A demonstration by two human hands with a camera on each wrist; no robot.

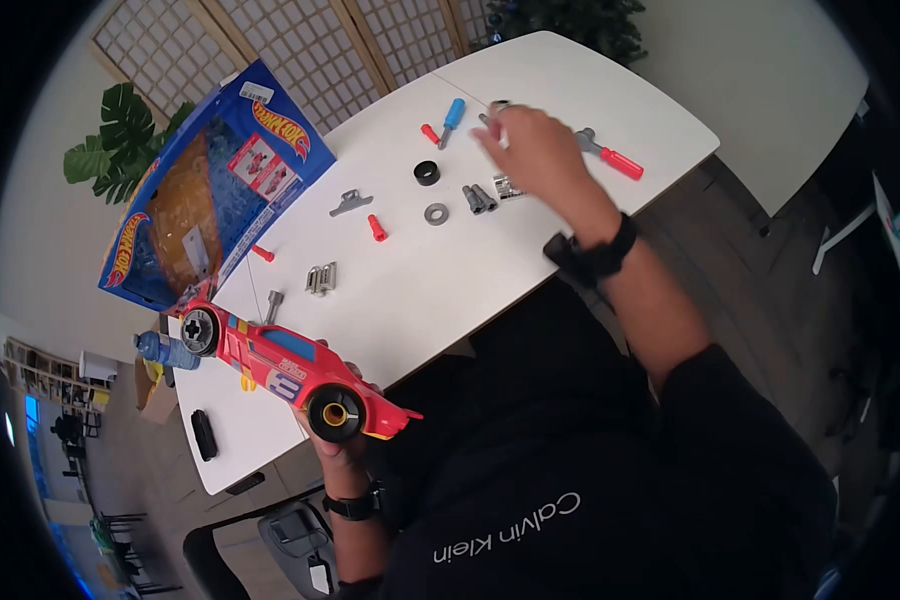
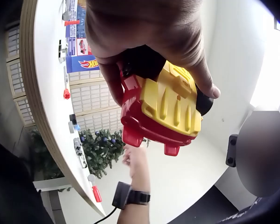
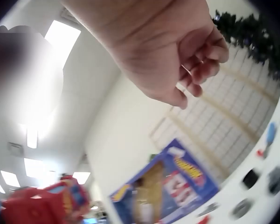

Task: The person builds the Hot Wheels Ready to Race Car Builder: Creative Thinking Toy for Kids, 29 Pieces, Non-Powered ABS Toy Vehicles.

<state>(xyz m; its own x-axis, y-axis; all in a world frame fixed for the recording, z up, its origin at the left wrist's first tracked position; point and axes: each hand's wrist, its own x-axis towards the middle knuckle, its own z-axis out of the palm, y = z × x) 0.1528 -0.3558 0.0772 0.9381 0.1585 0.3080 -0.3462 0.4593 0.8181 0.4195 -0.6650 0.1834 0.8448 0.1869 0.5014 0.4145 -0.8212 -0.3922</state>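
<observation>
My left hand [image 1: 338,450] grips a red toy car [image 1: 270,358] by its rear part, its fingers and thumb curled around the body. The car is held up at the near left side of the table; a black wheel with a yellow hub [image 1: 336,413] faces up. In the left wrist view, the yellow and red end of the car [image 2: 170,102] shows below the hand. Raised over the far right part of the table is my right hand [image 1: 542,155], its fingers loosely bent with nothing seen between them in the right wrist view. Near it lie a blue-handled screwdriver [image 1: 454,113] and a red-handled tool [image 1: 620,163].
On the white table [image 1: 510,270] lie a black ring [image 1: 426,173], a grey ring [image 1: 436,214], grey bolts [image 1: 478,199], a red screw [image 1: 376,228], a grey bracket [image 1: 350,203] and chrome pieces [image 1: 321,279]. A blue toy box [image 1: 315,155] stands at the back left, a water bottle [image 1: 166,349] at the left edge.
</observation>
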